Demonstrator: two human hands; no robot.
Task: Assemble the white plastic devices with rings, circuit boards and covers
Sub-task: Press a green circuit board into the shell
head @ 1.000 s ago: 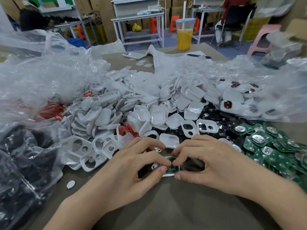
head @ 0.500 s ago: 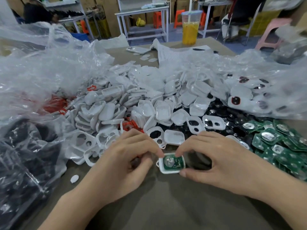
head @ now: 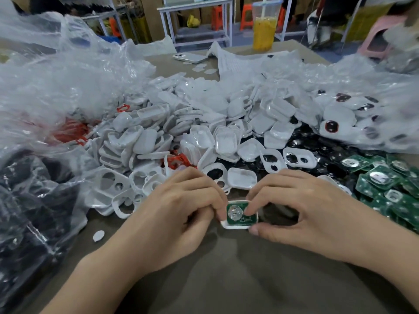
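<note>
A white plastic shell (head: 235, 225) lies on the brown table with a green circuit board (head: 238, 214) seated in it, its round metal disc facing up. My left hand (head: 179, 211) holds the shell's left end with curled fingers. My right hand (head: 292, 205) pinches the right end, a fingertip on the board and the thumb against the near edge. A large heap of white covers (head: 204, 132) lies behind my hands. Green boards (head: 385, 184) are piled at the right, and orange rings (head: 179, 160) show among the covers.
Crumpled clear plastic bags (head: 56, 87) rise at the left and far right. A bag of dark parts (head: 29, 200) sits at the left edge. Black parts (head: 317, 150) lie behind my right hand. A cup of orange drink (head: 264, 28) and a phone (head: 189, 57) stand far back.
My thumbs have drawn back off the shell, so the green board now shows fully seated. My right fingertip has come down onto the board, and the view has shifted slightly.
</note>
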